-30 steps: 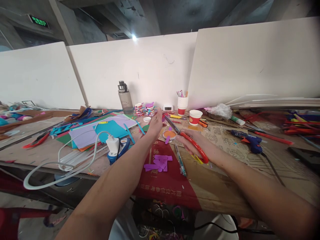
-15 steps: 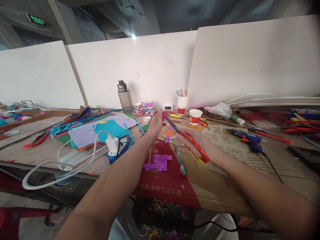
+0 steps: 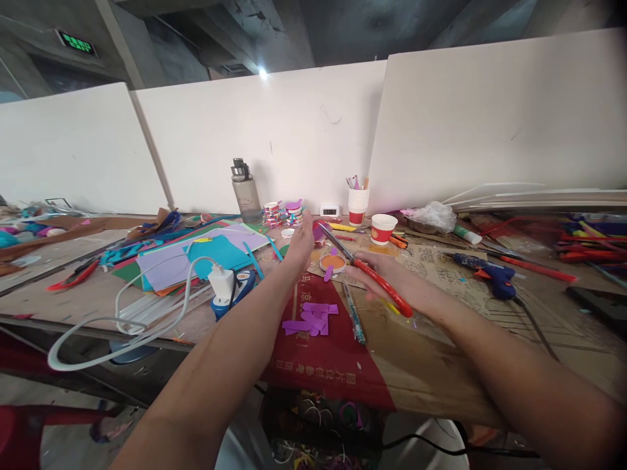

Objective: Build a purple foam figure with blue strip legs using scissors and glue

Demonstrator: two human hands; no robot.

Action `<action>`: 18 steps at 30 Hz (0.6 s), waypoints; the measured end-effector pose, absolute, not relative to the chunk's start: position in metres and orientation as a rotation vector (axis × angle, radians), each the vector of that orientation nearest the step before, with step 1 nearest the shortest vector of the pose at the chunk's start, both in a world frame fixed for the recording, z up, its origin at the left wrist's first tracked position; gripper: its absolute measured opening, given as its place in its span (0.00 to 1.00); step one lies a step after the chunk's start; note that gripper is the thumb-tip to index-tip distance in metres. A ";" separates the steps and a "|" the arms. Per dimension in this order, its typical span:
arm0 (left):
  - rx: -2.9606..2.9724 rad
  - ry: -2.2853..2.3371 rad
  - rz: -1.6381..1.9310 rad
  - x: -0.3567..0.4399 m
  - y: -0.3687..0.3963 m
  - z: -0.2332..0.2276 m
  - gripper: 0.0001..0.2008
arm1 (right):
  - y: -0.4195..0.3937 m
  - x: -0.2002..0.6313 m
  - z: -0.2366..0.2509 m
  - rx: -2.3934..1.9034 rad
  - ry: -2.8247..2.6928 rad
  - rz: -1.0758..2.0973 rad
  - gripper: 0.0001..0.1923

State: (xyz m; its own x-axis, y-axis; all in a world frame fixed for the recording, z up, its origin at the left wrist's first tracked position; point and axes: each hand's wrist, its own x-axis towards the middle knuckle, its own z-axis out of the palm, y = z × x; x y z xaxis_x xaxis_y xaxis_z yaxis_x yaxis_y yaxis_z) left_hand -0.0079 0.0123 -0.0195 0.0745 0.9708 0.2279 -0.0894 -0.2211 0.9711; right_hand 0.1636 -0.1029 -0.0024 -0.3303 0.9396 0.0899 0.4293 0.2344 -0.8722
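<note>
Right hand: I have the right hand (image 3: 386,277) over the worktop (image 3: 34,294), its fingers wrapped around the red handles of the scissors.
Scissors: the scissors (image 3: 376,279) sit between my two hands, blades directed away from me and toward the left hand.
Left hand: the left hand (image 3: 302,240) is edge-on to me beside the blade ends; its fingertips are hidden, so I cannot tell whether they grasp anything.
Magenta paper: the magenta paper (image 3: 321,230) shows just beside the left hand, at the blade tips; I cannot confirm contact.
Purple strips: I see the purple strips (image 3: 314,320) overlapping in a loose pile on the red part of the cardboard (image 3: 328,372), nearer me than the scissors.
Orange disc: the orange disc (image 3: 332,262) lies flat between the hands.
Pen: the pen (image 3: 353,316) lies right of the strips.
Paper cup: the paper cup (image 3: 383,230) stands upright beyond the right hand.
</note>
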 end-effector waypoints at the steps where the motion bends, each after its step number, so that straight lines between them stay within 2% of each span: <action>1: 1.302 0.978 1.340 -0.009 0.014 -0.019 0.36 | -0.102 0.166 -0.003 -1.238 -1.922 0.971 0.15; 5: 1.156 0.981 1.183 -0.014 0.016 -0.013 0.38 | -0.094 0.177 -0.002 -1.378 -2.058 0.466 0.20; 8: 1.148 0.995 1.083 -0.015 0.014 -0.009 0.36 | -0.086 0.186 0.000 -1.615 -2.142 0.055 0.24; 13: 1.179 0.982 1.058 -0.016 0.012 -0.008 0.29 | -0.079 0.193 0.003 -1.828 -2.200 -0.178 0.26; 18: 1.145 0.975 0.998 -0.020 0.014 -0.010 0.32 | -0.080 0.195 0.005 -1.829 -2.243 -0.295 0.26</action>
State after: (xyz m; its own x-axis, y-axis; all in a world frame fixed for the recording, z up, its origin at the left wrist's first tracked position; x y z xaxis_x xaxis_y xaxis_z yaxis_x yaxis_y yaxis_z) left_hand -0.0199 0.0141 -0.0098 0.2641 0.9600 -0.0935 -0.1161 0.1278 0.9850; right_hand 0.1946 -0.0801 0.0046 -0.1931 0.9331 0.3034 0.9798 0.1997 0.0094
